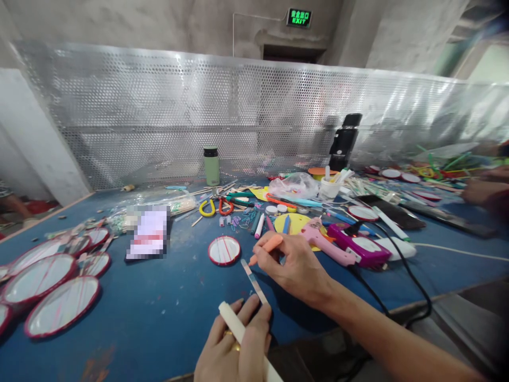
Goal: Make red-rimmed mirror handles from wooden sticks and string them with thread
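Stick [254,281], striped pink and blue, held above the near middle of the tabletop [147,313].

Left hand [238,339]: fingers closed on the stick's near end, with a pale rod [233,321] also gripped; right hand [296,262]: fingers pinched on an orange pen [272,244], its tip at or just beside the stick's far end. Just beyond lies a red-rimmed disc [224,250]; to the right, a pink glue gun [328,245] and purple box [360,246]; to the left, a phone [149,231]. Long axis: near right to far left, free end toward the disc.
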A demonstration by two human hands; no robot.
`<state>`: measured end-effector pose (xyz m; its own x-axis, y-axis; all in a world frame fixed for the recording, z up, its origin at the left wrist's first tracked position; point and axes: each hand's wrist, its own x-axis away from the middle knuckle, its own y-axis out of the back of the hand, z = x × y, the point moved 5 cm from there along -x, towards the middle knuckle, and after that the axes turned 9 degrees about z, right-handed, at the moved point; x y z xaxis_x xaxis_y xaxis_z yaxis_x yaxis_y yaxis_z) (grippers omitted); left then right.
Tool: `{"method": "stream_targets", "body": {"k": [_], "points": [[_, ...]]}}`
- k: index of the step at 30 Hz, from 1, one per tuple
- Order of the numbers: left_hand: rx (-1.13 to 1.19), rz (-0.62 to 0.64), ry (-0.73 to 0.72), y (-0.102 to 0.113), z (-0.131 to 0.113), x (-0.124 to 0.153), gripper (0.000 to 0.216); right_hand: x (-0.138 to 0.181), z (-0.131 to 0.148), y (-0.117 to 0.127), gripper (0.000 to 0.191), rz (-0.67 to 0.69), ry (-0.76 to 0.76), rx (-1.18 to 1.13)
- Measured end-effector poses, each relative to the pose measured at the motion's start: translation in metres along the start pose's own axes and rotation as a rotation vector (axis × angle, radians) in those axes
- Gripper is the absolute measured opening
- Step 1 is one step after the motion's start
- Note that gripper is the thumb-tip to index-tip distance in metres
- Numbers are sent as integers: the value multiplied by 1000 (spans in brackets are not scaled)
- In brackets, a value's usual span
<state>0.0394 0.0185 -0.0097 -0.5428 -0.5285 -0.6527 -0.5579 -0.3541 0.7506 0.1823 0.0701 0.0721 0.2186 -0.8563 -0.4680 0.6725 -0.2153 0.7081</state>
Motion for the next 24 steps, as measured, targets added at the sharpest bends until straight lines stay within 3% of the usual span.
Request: {"method": "stream_targets", "body": {"k": [24], "points": [[14, 16, -1, -1, 0, 1, 33, -1, -1, -1, 21, 23, -25, 14]]}}
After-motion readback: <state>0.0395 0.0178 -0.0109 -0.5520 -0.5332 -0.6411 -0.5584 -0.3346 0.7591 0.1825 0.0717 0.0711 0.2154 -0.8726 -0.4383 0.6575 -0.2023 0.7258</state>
